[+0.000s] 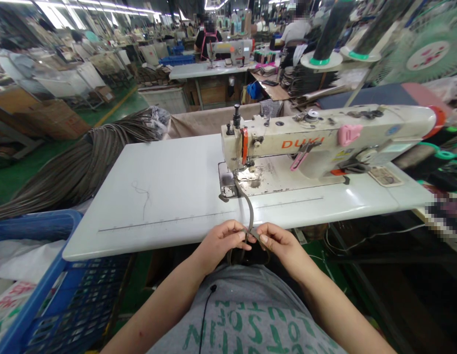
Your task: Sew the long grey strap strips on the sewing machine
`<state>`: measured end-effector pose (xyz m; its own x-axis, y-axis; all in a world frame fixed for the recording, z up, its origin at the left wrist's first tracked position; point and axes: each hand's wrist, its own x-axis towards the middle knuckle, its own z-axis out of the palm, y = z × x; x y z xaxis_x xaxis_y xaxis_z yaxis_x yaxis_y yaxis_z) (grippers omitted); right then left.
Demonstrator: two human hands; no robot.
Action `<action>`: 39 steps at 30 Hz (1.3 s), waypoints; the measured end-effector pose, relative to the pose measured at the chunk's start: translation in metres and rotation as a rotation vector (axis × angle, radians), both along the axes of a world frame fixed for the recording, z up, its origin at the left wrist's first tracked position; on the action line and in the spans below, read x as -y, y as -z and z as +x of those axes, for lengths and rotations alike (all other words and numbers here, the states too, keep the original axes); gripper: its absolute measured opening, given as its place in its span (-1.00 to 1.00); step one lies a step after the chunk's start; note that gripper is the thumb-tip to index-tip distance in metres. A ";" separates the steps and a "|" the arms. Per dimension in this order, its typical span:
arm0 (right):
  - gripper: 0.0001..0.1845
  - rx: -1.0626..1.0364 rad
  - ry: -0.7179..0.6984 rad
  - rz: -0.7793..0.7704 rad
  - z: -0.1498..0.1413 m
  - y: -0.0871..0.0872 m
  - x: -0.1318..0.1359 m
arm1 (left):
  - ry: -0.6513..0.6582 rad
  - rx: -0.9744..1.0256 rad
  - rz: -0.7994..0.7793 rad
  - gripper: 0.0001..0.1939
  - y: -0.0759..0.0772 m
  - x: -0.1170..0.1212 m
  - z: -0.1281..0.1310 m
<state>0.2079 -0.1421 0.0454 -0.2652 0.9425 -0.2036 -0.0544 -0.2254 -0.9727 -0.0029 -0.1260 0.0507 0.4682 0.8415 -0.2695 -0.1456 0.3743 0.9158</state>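
A narrow grey-brown fabric strip (249, 206) runs from under the needle area of the white sewing machine (272, 140) down over the table's front edge. My left hand (228, 237) pinches the strip between thumb and fingers at that edge. Close beside it, my right hand (277, 240) grips another part of the same strip, with the fingers closed. Below the hands the strip hangs in loops near my lap, partly hidden by them. The machine's needle and presser foot are too small to make out clearly.
The white sewing table (169, 182) carries a printed ruler line and loose thread. At left, a bundle of dark strips (73, 157) hangs beside a blue crate (66, 290). Thread cones (331, 34) and a green fan (427, 54) stand at right. Other people work farther back.
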 end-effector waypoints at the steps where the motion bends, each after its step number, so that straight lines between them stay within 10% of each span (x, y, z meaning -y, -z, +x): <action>1: -0.60 0.024 -0.007 0.014 0.000 -0.001 0.000 | 0.014 -0.033 0.027 -0.67 -0.001 0.000 -0.001; 17: -0.60 -0.052 -0.039 -0.018 -0.002 -0.005 0.005 | -0.069 -0.275 0.264 -0.84 -0.002 0.002 0.008; 39: -0.77 0.204 -0.018 0.243 -0.004 0.001 -0.001 | 0.129 -0.017 -0.129 -0.68 -0.012 -0.007 -0.003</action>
